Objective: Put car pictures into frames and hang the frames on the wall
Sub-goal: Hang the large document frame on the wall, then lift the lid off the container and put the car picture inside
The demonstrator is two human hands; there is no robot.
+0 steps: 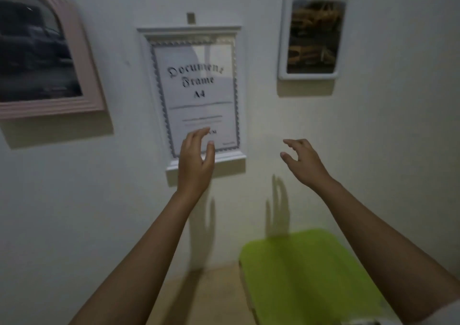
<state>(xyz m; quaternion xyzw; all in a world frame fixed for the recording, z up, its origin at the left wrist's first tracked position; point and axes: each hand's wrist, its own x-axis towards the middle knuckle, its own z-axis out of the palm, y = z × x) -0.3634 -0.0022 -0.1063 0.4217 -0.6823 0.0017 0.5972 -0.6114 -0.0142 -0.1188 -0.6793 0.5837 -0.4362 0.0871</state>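
White wall [119, 175] facing you, white frame [191, 30] hung mid-wall holding a "Document Frame A4" sheet [199, 115], your left hand [195, 163] loose-fingered over its lower edge, your right hand [302, 161] open beside it.

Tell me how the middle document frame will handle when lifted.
The white document frame has moulded rigid-looking borders, so probably stiff. Its glossy front suggests glazing: likely fragile. It seems to hang from one small hook, so may swing if nudged.

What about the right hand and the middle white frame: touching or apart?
Apart. The head view shows bare wall between the right hand and the middle white frame.
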